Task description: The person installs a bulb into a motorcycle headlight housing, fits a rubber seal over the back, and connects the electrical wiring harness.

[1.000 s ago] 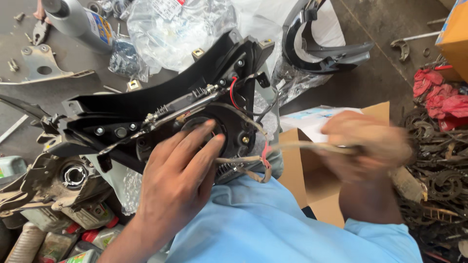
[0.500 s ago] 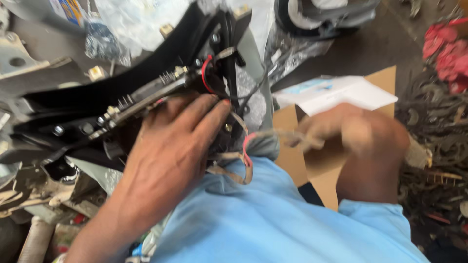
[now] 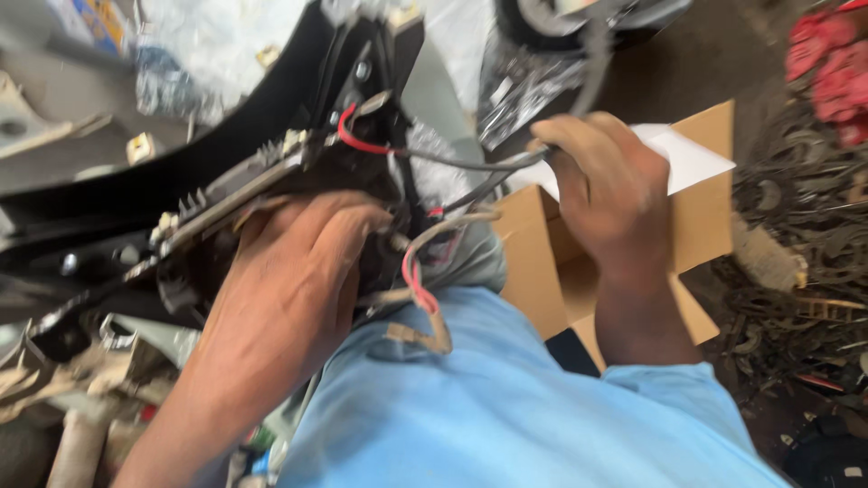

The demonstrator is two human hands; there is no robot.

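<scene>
A black plastic and metal assembly with screws and brackets lies tilted across the left half of the view. My left hand lies flat on its underside, fingers spread over the round part. Black and red wires run from the assembly to my right hand, which is closed around a bundle of the dark wires and holds them up to the right. A loose red and tan wire loop hangs below the assembly over my light blue shirt.
An open cardboard box with a white sheet of paper sits under my right hand. Dark metal scrap covers the floor at right, red parts at top right. Clear plastic bags lie behind the assembly.
My right hand has risen and moved left, now gripping the dark wires instead of a thin tan strand. The assembly has tilted up. The view has swung and is blurred.
</scene>
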